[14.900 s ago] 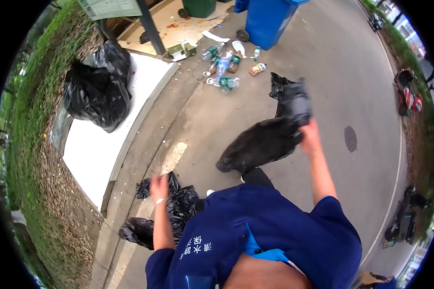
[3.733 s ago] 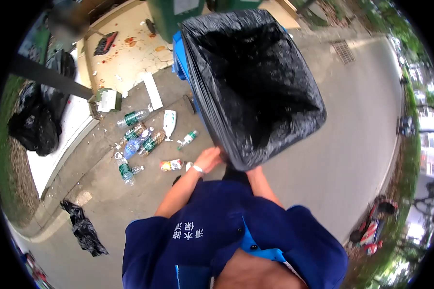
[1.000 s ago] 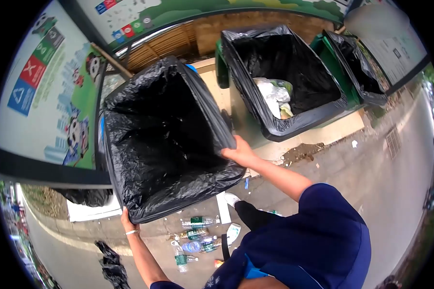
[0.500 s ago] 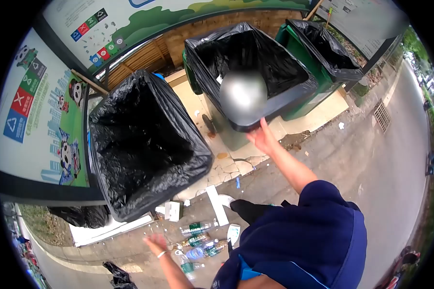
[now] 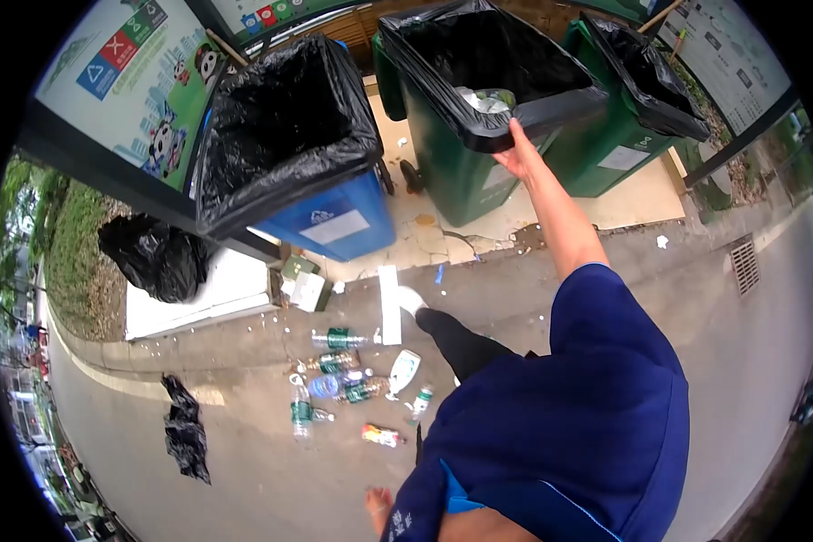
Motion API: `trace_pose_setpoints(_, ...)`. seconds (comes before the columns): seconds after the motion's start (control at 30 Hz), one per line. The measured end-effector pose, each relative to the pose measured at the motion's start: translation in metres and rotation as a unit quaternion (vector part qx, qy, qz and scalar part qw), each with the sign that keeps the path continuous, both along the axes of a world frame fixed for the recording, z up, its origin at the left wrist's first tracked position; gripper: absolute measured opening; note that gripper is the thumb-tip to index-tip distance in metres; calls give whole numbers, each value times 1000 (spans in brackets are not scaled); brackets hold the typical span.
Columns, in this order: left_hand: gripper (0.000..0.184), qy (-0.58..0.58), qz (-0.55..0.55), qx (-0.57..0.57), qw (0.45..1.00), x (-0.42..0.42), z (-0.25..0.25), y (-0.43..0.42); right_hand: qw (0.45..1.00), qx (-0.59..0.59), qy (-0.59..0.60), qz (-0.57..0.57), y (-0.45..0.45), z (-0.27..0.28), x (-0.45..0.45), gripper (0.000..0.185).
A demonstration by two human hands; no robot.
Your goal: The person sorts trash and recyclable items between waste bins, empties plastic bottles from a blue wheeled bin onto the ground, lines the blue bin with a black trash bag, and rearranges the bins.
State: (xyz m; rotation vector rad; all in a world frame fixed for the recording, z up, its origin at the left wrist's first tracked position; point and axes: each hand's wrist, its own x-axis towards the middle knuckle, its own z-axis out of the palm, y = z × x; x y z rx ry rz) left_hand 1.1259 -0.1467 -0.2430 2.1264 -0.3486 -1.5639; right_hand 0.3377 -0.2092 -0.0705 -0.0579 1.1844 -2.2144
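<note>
My right hand [image 5: 518, 155] grips the front rim of the middle green trash bin [image 5: 447, 172], thumb over the edge. A black liner [image 5: 551, 116] covers that rim. Inside the bin, near the hand, lies some pale, crumpled rubbish [image 5: 486, 99]. Low in the view, my left hand [image 5: 378, 502] hangs beside my body with fingers loosely apart and nothing visible in it. Nearest to it on the ground are a small bottle with a red and yellow label [image 5: 383, 435] and several clear plastic bottles [image 5: 341, 338].
A blue bin [image 5: 348, 212] with a black liner stands left, another green bin [image 5: 596, 158] right. A full black bag [image 5: 154, 257] sits on a white slab; another black bag [image 5: 186, 429] lies on the road. Cartons [image 5: 309, 291] and a white strip [image 5: 389, 305] lie near my foot.
The view has tilted down and shifted, showing more ground. My left hand has dropped back toward my body. My right hand remains at the middle bin's front rim.
</note>
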Motion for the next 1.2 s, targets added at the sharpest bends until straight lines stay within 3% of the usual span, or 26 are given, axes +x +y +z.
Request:
trace_pose_setpoints(0.03,34,-17,26,13,999,25,-11,28,990,67,-8,127,10,-7,-4,58)
trace_pose_setpoints(0.07,34,-22,32,21,999,39,-21,52,982,101,-35,153,14,8,21,56)
trace_pose_setpoints(0.17,33,-1,7,38,999,47,-44,96,917,188,106,336,45,29,69,52)
trace_pose_setpoints(0.2,32,12,-10,40,999,39,-49,103,915,192,102,340,57,29,77,52)
trace_pose_setpoints(0.27,31,41,-56,23,997,15,-48,102,833,299,182,428,92,28,89,50)
trace_pose_setpoints(0.4,30,104,-168,-34,980,-55,-37,69,850,406,103,319,175,-3,81,40)
trace_pose_setpoints(0.57,31,117,-355,-133,918,-162,-1,-14,894,428,28,130,248,-5,64,30)
trace_pose_setpoints(0.63,34,118,-445,-200,865,-212,18,-50,907,409,25,100,272,-4,50,30)
trace_pose_setpoints(0.73,44,66,-586,-349,728,-306,59,-102,920,386,44,50,307,-5,24,28)
trace_pose_setpoints(0.8,50,95,-569,-385,720,-388,125,-107,918,393,45,-11,320,1,-1,32)
trace_pose_setpoints(0.87,52,148,-561,-430,692,-464,159,-119,918,387,64,-61,319,11,-31,38)
trace_pose_setpoints(0.97,56,155,-516,-478,693,-582,202,-126,909,373,144,-117,289,27,-97,50)
trace_pose_setpoints(1.0,57,139,-494,-501,697,-617,211,-127,899,371,194,-129,278,30,-127,56)
trace_pose_setpoints(1.03,60,123,-467,-511,711,-651,214,-132,853,396,299,-163,266,19,-168,61)
trace_pose_setpoints(1.07,65,94,-437,-532,719,-681,209,-140,871,339,302,-186,245,41,-178,65)
trace_pose_setpoints(1.13,71,-69,-425,-571,699,-724,212,-145,811,402,367,-216,221,32,-243,68)
trace_pose_setpoints(1.17,76,-114,-390,-589,699,-736,209,-148,826,391,357,-192,207,42,-260,71)
trace_pose_setpoints(1.2,76,-136,-320,-580,737,-741,206,-144,830,383,365,-177,193,42,-276,71)
